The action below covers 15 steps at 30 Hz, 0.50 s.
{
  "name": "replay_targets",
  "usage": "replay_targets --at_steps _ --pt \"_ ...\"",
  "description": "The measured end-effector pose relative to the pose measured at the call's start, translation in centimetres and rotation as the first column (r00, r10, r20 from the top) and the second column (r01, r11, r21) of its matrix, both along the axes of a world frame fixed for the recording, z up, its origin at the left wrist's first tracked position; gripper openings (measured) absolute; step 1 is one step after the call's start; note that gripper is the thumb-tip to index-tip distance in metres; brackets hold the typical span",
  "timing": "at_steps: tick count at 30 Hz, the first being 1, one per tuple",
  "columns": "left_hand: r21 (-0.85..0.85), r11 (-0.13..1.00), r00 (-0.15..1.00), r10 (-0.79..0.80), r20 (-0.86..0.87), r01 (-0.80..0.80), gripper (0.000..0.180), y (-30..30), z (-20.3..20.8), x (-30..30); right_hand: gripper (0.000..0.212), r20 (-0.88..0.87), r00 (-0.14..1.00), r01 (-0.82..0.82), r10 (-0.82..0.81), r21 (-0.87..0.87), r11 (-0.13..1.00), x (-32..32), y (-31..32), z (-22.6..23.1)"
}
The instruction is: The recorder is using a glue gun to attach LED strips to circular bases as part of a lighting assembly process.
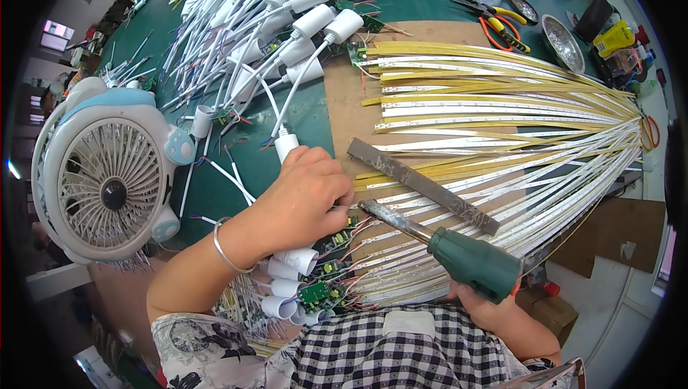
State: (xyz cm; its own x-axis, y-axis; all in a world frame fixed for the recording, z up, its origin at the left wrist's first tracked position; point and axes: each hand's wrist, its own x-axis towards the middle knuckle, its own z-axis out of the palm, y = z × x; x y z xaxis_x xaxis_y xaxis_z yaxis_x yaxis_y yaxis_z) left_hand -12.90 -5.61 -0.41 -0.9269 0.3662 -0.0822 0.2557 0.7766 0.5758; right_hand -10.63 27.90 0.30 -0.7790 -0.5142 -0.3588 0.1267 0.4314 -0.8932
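Note:
My left hand (312,192), with a bangle on the wrist, is closed, its fingertips curled down near the wired ends of the LED strips (430,228). Whatever it pinches is hidden by the fingers. Just beyond its knuckles a white cylindrical cap (286,145) on a white cable shows partly. In my right hand (481,304) is a green soldering iron (473,263), its metal barrel pointing left and its tip close to my left fingers. Green circuit boards (314,293) and white caps (278,307) lie below my left wrist, wired to the strips.
A dark flat metal bar (423,186) lies across the strips. At the left stands a white and blue fan (113,192). White capped cables (312,22) are heaped at the back. Pliers (494,16), a metal bowl (562,44) and a yellow bottle (613,39) sit back right.

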Motion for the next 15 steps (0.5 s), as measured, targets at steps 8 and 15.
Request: replay_targets --at_steps 8,15 --pt "-0.035 0.999 1.000 0.010 0.010 -0.010 0.007 0.31 0.00 -0.05 0.038 -0.022 0.999 -0.045 0.046 0.032 0.998 -0.37 -0.16 0.35" --pt "-0.027 0.999 1.000 0.019 -0.007 -0.020 0.007 0.38 -0.26 0.06 0.037 0.004 1.000 -0.022 0.022 0.002 1.000 -0.21 -0.23 0.00"
